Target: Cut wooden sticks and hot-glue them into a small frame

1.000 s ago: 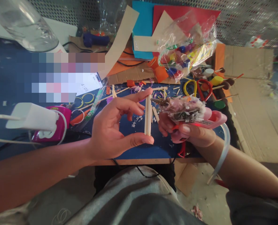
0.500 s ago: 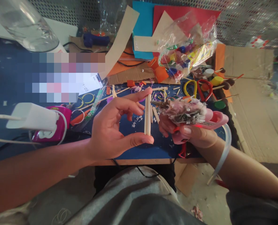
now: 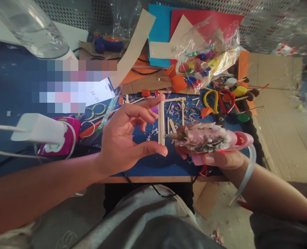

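Between thumb and index finger of my left hand (image 3: 127, 131) a short piece of wooden sticks (image 3: 161, 122) is held upright by its two ends. My right hand (image 3: 215, 159) is closed round a pink hot glue gun (image 3: 205, 138), its barrel caked with grey and white glue residue. The metal nozzle (image 3: 172, 136) points left and meets the lower part of the sticks, touching or nearly so. A clear glue stick (image 3: 247, 176) curves down from the back of the gun. Beyond the sticks, several thin wooden strips (image 3: 183, 110) lie on the blue table.
Yellow and red scissor handles (image 3: 226, 101) lie behind the gun. A clear plastic bag (image 3: 207, 58) of colourful bits is at the back. At left are a white charger (image 3: 36, 129) in a magenta socket (image 3: 73, 128), a phone (image 3: 99, 91) and a bottle (image 3: 43, 38). Cardboard (image 3: 285, 121) lies right.
The glue gun has moved down along the sticks, its nozzle going from near their top to near their bottom. My left hand keeps its grip, with only a slight shift.
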Tool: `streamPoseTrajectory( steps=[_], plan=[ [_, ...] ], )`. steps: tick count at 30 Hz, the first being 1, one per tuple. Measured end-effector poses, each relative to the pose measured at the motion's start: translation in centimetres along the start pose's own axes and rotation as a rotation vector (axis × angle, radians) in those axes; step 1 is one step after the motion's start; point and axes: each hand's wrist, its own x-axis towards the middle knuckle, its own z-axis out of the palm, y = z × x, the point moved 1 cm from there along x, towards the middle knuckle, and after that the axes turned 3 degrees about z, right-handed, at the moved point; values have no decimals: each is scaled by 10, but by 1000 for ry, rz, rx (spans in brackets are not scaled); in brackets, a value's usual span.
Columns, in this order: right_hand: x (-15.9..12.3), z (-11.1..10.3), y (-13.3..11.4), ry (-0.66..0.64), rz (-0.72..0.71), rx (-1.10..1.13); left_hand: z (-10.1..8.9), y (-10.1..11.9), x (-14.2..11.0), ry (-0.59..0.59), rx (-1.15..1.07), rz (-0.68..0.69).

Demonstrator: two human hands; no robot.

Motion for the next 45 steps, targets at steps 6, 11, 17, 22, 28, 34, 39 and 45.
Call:
streamPoseTrajectory(
  steps=[6, 11, 17, 22, 28, 34, 39, 45],
  plan=[
    [-1, -1, -3, -25, 42, 0, -3, -4, -1, -2, 1, 3],
    [3, -3, -8, -46, 56, -19, -1, 0, 0, 13, -15, -10],
    [7, -6, -14, -126, 132, -66, -1, -1, 0, 13, -17, -20],
    [5, -4, -15, -98, 146, -46, -2, -3, 0, 7, -7, -8],
    [5, -5, -15, -119, 142, -59, 0, 2, 1, 29, 2, -33],
    [4, -6, -15, -132, 134, -62, 0, 3, 0, 15, -5, -41],
    [3, -4, -13, -83, 134, -9, -2, 2, 0, 8, -27, -12],
    [1, 0, -15, -58, 142, -22, -3, 0, -1, 6, -24, -25]
  ],
)
